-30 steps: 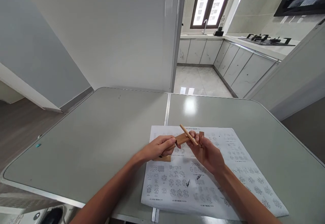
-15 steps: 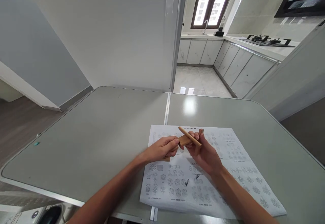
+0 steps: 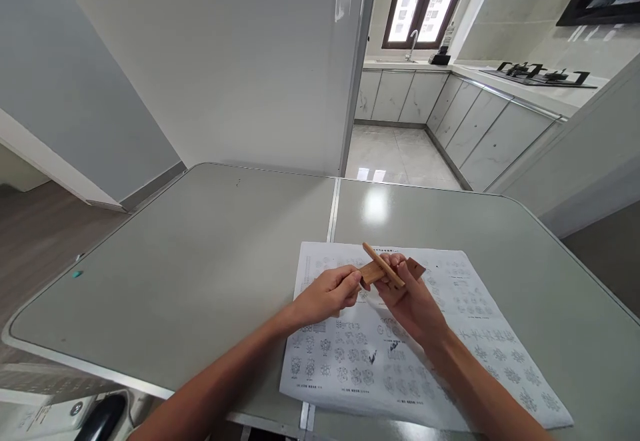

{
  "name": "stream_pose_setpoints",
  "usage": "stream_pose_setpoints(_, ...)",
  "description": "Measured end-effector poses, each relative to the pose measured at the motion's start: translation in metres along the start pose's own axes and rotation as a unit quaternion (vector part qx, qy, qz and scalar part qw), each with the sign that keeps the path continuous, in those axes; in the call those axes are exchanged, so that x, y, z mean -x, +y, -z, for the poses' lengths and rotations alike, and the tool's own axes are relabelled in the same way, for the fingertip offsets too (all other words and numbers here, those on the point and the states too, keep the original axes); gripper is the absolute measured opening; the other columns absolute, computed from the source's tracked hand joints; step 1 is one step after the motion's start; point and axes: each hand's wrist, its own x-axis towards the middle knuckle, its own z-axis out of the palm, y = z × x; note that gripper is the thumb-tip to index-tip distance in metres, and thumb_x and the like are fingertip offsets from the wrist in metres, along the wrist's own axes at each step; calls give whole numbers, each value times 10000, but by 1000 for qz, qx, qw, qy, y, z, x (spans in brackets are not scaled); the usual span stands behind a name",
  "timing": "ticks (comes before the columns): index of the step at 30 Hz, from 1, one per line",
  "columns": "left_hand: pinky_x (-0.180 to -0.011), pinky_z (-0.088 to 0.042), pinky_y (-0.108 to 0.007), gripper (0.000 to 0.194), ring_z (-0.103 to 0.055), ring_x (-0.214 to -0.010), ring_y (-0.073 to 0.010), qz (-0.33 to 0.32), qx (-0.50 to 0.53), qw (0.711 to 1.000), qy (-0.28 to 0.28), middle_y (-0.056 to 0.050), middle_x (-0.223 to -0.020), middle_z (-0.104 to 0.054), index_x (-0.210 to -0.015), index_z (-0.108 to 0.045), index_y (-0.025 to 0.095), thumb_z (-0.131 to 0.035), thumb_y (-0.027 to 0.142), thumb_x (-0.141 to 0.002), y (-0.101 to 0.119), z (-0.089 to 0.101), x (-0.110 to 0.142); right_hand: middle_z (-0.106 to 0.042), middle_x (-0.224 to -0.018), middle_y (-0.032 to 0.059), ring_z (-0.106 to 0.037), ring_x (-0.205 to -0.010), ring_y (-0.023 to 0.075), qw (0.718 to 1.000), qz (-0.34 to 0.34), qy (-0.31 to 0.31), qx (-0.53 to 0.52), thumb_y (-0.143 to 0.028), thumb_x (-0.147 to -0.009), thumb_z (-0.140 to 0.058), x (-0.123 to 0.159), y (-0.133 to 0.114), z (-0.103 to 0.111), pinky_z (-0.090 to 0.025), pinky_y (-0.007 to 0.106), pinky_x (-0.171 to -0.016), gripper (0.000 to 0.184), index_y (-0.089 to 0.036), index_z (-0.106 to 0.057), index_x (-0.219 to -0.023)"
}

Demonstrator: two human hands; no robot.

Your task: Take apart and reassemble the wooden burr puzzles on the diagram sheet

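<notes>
Above a printed sheet [image 3: 350,378], both hands hold a small group of light-brown wooden pieces. My left hand [image 3: 331,292] pinches the left end of a flat wooden block [image 3: 371,273]. Around the middle and right of the pieces, the fingers of my right hand [image 3: 414,304] are wrapped. A thin wooden strip [image 3: 384,264] crosses slantwise over the block. Another wooden end [image 3: 416,268] sticks out past my right fingers. How the pieces join is hidden by my fingers. A bit of wood shows below my left hand.
The sheet, covered in rows of small line drawings, lies on a grey-green table [image 3: 200,261] with a metal seam [image 3: 333,211]. A small teal object [image 3: 77,274] sits near the left edge. Beyond are a white panel [image 3: 250,61] and a kitchen with a stove [image 3: 543,76].
Both hands and the wooden pieces sit slightly further right in view, partly from a small camera shift. More of the wooden end now shows past my right fingers.
</notes>
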Motion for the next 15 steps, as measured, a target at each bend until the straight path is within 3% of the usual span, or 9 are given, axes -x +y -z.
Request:
stream_pose_setpoints(6,-493,-288,-226,445,-312,-548,-89,3,-50,999,19,60,-648,-402,-807,-421,209,-422,602,-1015,-2,-4,1,-561,-790,-13,-312,-559,130,999,-39,-8,10,-540,-899,-763,1,-6,-3,-352,287,-500,267,-293,-741,-999)
stream_pose_setpoints(11,-505,-302,-225,435,-335,-567,-101,-3,-60,998,31,51,-661,-416,-841,-475,201,-415,593,-1019,0,-5,1,-595,-822,-5,-372,-603,151,999,-33,0,24,-490,-873,-790,1,-10,-2,-391,299,-558,278,-318,-757,-1089)
stream_pose_setpoints(15,-507,-302,-226,449,-340,-574,-102,-3,-62,997,35,47,-674,-424,-835,-466,202,-422,612,-1013,0,-6,1,-563,-758,-16,-416,-642,169,998,-43,-17,40,-470,-872,-778,2,-11,-3,-403,308,-607,469,-312,-716,-1309)
